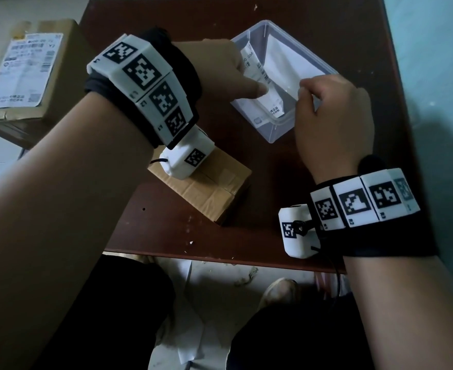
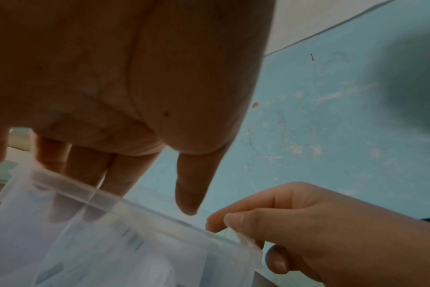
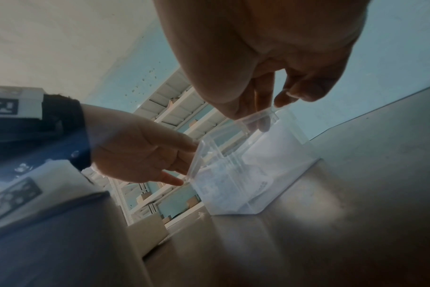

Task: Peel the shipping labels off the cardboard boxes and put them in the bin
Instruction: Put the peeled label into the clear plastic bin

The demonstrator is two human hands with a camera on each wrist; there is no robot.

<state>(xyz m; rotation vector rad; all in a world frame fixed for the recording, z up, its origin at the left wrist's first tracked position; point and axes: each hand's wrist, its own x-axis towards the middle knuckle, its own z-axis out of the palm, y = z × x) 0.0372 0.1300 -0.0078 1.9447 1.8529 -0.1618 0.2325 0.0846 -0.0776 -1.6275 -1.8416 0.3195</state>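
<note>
The dark brown table (image 1: 166, 231) carries everything, and from where I stand its surface is scuffed and speckled. Off its left edge a large cardboard box (image 1: 67, 84) sits with a white shipping label (image 1: 22, 70) stuck flat on its top face. Nearer the front of the table lies a smaller cardboard box (image 1: 206, 188), its top bare brown card with a taped seam.

Toward the back right stands the clear plastic bin (image 1: 276, 129), turned corner-on, with white paper lying against its inner walls. A long peeled label (image 1: 260, 81), printed with barcodes, hangs down into the bin, its lower end resting inside near the bottom.

The left hand (image 1: 228, 68) reaches over the bin's left rim, fingers extended downward; the forefinger and thumb meet on the upper part of the peeled label, so that grip is pinching the strip. The right hand (image 1: 335, 121) is at the bin's near right rim, fingers curled, thumb and forefinger closed on the thin clear edge there; from the left wrist view it is a fingertip pinch on the rim.
</note>
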